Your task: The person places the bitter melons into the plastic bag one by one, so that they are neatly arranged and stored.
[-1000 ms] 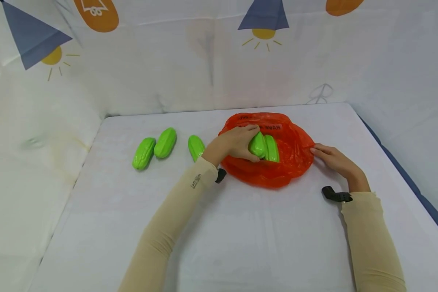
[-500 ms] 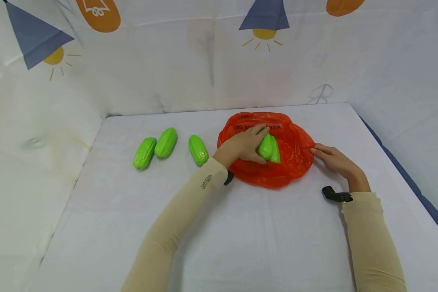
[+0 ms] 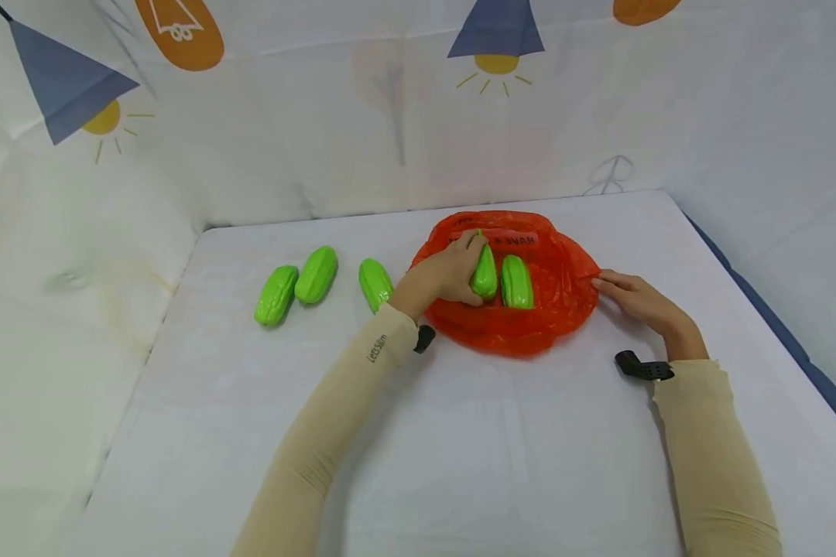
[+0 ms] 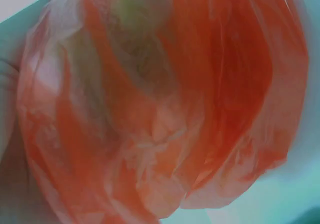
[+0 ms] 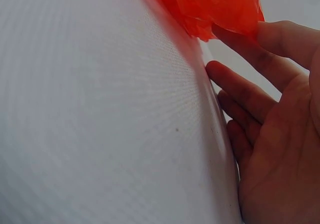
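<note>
In the head view, my left hand (image 3: 449, 271) reaches over the left side of an opened red plastic bag (image 3: 564, 298). Its thumb and fingers grip a glossy green vegetable (image 3: 484, 275) that tapers to a stem at the top. Just right of it, a ribbed green cucumber-like vegetable (image 3: 517, 282) lies inside the bag. The bag's film (image 4: 165, 134) fills most of the left wrist view and hides what the hand holds. My right hand (image 3: 641, 305) pinches the bag's right edge between thumb and index finger, its other fingers (image 5: 240, 91) spread close to the tabletop.
Left of the bag, a green cucumber-like vegetable (image 3: 375, 282) lies partly behind the left wrist. Two more, one nearer (image 3: 276, 295) and one farther (image 3: 316, 275), lie side by side farther left. The white table (image 3: 515, 449) meets a printed cloth wall (image 3: 306, 155) at the back.
My left hand first moved right within the bag, then back left with the tapered green vegetable, which now stands apart from the ribbed one. The right hand keeps its hold on the bag's edge.
</note>
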Available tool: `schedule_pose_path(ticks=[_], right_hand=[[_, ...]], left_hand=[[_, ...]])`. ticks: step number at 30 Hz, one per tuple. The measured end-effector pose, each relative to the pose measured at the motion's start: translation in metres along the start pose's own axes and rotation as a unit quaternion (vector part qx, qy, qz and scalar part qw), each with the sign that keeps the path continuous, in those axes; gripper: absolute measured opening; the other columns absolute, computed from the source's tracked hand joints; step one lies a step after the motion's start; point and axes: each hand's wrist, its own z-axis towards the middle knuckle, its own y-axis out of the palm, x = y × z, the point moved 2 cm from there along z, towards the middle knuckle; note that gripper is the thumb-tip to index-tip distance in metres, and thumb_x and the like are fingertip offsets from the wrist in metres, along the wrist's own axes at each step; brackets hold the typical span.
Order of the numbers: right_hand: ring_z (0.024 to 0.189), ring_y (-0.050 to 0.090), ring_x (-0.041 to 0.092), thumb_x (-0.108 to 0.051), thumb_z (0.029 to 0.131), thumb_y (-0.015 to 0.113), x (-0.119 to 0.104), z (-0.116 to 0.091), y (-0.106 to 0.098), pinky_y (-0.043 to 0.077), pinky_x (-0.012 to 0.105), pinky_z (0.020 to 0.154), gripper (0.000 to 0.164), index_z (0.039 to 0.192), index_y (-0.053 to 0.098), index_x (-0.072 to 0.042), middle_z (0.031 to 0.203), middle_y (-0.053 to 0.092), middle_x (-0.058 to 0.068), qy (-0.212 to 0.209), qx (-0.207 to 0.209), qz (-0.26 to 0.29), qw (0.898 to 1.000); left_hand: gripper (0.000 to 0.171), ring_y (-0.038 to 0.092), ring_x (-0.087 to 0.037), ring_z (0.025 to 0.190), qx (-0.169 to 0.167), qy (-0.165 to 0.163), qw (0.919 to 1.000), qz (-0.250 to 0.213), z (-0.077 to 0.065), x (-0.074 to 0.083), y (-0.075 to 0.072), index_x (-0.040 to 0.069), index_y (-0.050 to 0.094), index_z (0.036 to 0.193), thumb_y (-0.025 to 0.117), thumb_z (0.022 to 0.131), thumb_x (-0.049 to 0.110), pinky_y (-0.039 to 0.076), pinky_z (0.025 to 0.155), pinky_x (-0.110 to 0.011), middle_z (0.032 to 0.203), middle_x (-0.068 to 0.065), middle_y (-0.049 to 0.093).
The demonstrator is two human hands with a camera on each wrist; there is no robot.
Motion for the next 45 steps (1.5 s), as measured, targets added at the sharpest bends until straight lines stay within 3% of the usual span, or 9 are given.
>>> schedule_pose_path(ticks=[6,9,12,15,18,23,28,36,45], right_hand=[[0.147,0.013,0.047,-0.043,0.104,0.040,0.002,0.002,0.001,0.014,0.070,0.113,0.064,0.153,0.030,-0.003,0.159,0.020,0.026,0.001,-0.003,0.001,1.000],[0.147,0.013,0.047,-0.043,0.104,0.040,0.001,0.003,0.001,0.014,0.070,0.113,0.064,0.152,0.031,-0.003,0.159,0.021,0.026,0.000,-0.003,0.000,1.000],[0.147,0.013,0.047,-0.043,0.104,0.040,0.001,0.003,0.001,0.014,0.070,0.114,0.063,0.152,0.032,-0.003,0.159,0.021,0.025,-0.002,-0.003,0.001,1.000],[0.147,0.014,0.047,-0.044,0.104,0.040,0.000,0.002,0.001,0.015,0.070,0.113,0.064,0.152,0.032,-0.003,0.159,0.021,0.025,-0.002,-0.003,0.002,1.000],[0.147,0.014,0.046,-0.046,0.103,0.041,0.001,0.002,0.001,0.015,0.070,0.113,0.065,0.152,0.031,-0.004,0.159,0.021,0.025,0.004,-0.003,0.004,1.000],[0.146,0.014,0.046,-0.044,0.104,0.041,0.001,0.002,0.002,0.015,0.070,0.114,0.064,0.152,0.031,-0.002,0.159,0.021,0.026,-0.001,-0.007,0.011,1.000],[0.146,0.014,0.047,-0.042,0.104,0.041,0.000,0.003,0.003,0.015,0.070,0.114,0.063,0.152,0.031,-0.002,0.159,0.021,0.026,0.000,-0.005,0.010,1.000],[0.146,0.015,0.046,-0.047,0.103,0.041,-0.004,0.002,0.002,0.015,0.070,0.114,0.066,0.152,0.032,-0.003,0.158,0.023,0.025,0.000,0.000,0.001,1.000],[0.146,0.013,0.047,-0.047,0.103,0.039,-0.002,-0.002,0.001,0.014,0.070,0.114,0.067,0.152,0.030,-0.003,0.158,0.022,0.027,0.012,0.006,-0.007,1.000]], left_hand=[[0.106,0.052,-0.024,0.121,-0.019,-0.046,0.9977,0.045,-0.007,-0.002,0.004,0.016,0.005,0.157,0.076,0.083,0.043,0.054,0.091,-0.036,0.159,-0.015,0.010],[0.107,0.058,-0.021,0.108,-0.036,-0.069,0.9959,0.047,-0.012,-0.008,0.004,0.015,0.003,0.158,0.074,0.084,0.046,0.053,0.094,-0.036,0.157,-0.014,0.013],[0.108,0.056,-0.020,0.118,-0.051,-0.071,0.9950,0.048,-0.016,-0.013,0.003,0.014,0.002,0.159,0.069,0.084,0.055,0.049,0.103,-0.039,0.159,-0.010,0.013],[0.106,0.041,-0.022,0.139,-0.065,-0.058,0.9948,0.053,-0.019,-0.015,0.001,0.011,0.005,0.159,0.064,0.086,0.060,0.039,0.114,-0.042,0.164,-0.010,0.011],[0.100,0.030,-0.024,0.147,-0.067,-0.049,0.9944,0.066,-0.020,-0.016,-0.001,0.008,0.011,0.158,0.063,0.088,0.058,0.031,0.118,-0.043,0.164,-0.011,0.017],[0.094,0.038,-0.022,0.140,-0.069,-0.046,0.9926,0.089,-0.018,-0.016,0.002,0.005,0.021,0.156,0.068,0.088,0.050,0.035,0.116,-0.040,0.157,-0.012,0.033],[0.092,0.044,-0.021,0.134,-0.059,-0.043,0.9927,0.096,-0.018,-0.016,0.002,0.004,0.028,0.154,0.069,0.086,0.051,0.040,0.113,-0.039,0.152,-0.012,0.040],[0.099,0.024,-0.023,0.149,-0.011,-0.020,0.9969,0.076,-0.026,-0.012,-0.011,0.008,0.023,0.156,0.064,0.085,0.063,0.030,0.119,-0.040,0.162,-0.009,0.025],[0.098,0.032,-0.025,0.145,0.030,0.020,0.9955,0.088,-0.036,-0.008,-0.016,0.009,0.025,0.156,0.064,0.084,0.063,0.033,0.118,-0.039,0.159,-0.009,0.031]])
